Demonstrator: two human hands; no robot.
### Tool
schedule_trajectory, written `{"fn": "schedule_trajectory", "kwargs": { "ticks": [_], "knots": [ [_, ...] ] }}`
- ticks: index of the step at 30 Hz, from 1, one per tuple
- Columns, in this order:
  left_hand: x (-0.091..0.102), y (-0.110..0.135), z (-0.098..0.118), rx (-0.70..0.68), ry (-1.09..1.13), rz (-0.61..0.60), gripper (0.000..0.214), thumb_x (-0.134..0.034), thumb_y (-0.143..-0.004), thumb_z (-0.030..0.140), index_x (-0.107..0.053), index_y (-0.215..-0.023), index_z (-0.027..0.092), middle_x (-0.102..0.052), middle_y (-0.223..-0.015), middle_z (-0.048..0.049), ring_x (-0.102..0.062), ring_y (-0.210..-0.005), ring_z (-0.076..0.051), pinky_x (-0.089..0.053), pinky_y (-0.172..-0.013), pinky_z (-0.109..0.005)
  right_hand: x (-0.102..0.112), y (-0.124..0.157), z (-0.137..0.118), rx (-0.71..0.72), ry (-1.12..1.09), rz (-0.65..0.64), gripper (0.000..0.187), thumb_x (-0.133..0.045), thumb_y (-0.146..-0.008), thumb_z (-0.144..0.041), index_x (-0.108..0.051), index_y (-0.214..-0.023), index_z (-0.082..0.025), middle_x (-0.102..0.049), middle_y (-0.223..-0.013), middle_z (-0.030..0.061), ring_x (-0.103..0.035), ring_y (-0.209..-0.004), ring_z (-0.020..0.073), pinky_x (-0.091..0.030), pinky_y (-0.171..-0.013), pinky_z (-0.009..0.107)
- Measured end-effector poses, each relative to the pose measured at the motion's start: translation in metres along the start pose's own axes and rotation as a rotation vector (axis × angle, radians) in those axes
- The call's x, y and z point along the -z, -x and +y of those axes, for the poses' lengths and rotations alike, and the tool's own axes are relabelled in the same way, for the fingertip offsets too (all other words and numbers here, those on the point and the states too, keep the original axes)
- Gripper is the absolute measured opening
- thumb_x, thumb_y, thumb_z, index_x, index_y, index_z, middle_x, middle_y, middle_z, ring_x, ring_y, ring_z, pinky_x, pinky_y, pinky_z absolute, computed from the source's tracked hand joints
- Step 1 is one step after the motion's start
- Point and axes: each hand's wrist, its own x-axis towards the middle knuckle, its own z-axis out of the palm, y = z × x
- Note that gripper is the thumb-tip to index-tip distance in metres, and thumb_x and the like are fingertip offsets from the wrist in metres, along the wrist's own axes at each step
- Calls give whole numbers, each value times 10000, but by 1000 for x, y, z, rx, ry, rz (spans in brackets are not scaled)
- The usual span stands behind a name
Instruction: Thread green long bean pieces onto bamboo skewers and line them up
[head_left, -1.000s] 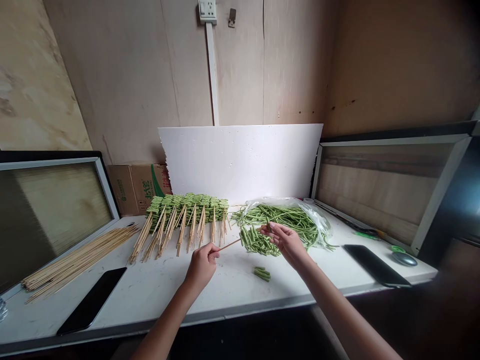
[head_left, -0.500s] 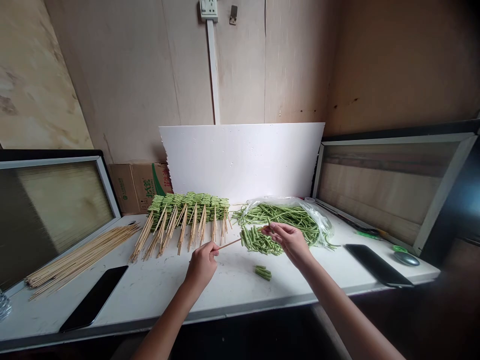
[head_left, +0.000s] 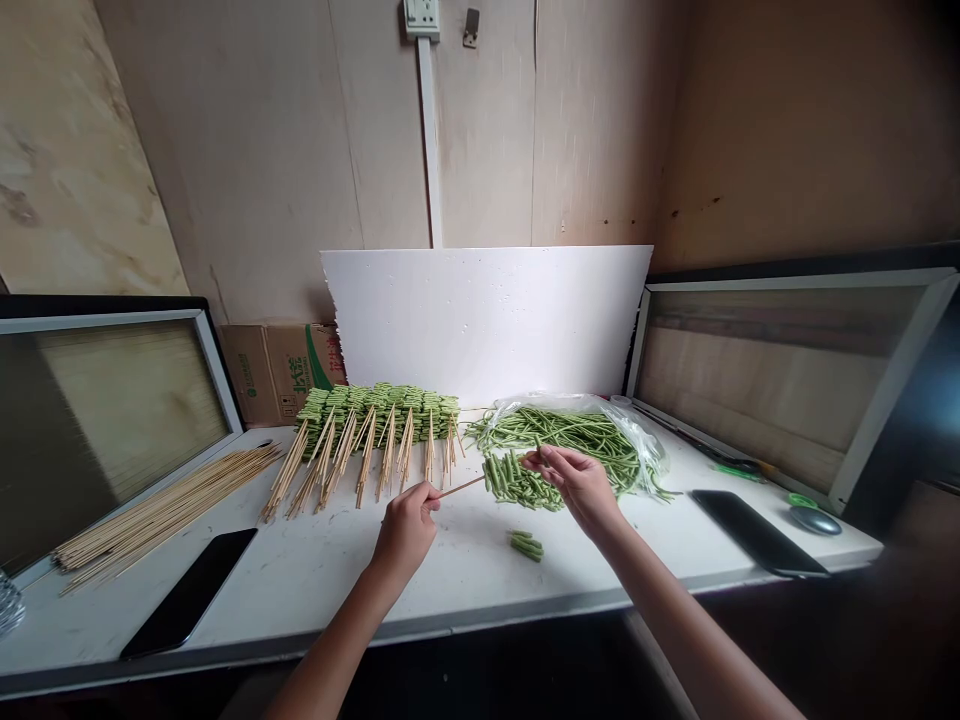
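Low over the table, my left hand is closed on a thin bamboo skewer that points right. The skewer's far end is lost against a pile of cut green bean pieces, so I cannot tell what is threaded on it. My right hand pinches a short green bean piece between thumb and fingertips, above that pile. Nearer the table edge lies a small bundle of cut bean pieces. Behind my right hand, long uncut green beans rest in a clear plastic bag.
Stacked skewers of beans stand at the back left, sticks toward me. Loose bamboo skewers and a black phone lie left. Another dark phone and a mouse-like grey object lie right. A white foam board leans behind.
The view has shifted very slightly. Both hands hold nearly the same pose, the left on the skewer and the right pinching the bean piece.
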Motion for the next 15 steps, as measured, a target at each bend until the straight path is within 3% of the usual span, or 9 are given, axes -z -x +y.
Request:
{"fn": "schedule_trajectory", "kwargs": {
  "ticks": [10,15],
  "knots": [
    [3,-1,1,-11,-58,19,319,-444,-768,-54,-606,-792,221,-758,-834,-38,-742,-824,-213,-514,-711,-278,-2,3,6,76,33,39,301,-845,-795,-490,-832,-927,-220,-819,-964,110,-768,-968,307,-595,-916,445],
    [4,0,3,-44,-66,22,324,-431,-796,-55,-606,-815,218,-756,-851,-36,-749,-842,-204,-515,-705,-267,-7,7,8,83,55,40,331,-864,-766,-501,-835,-921,-210,-815,-944,111,-765,-929,292,-610,-881,431]
  ]
}}
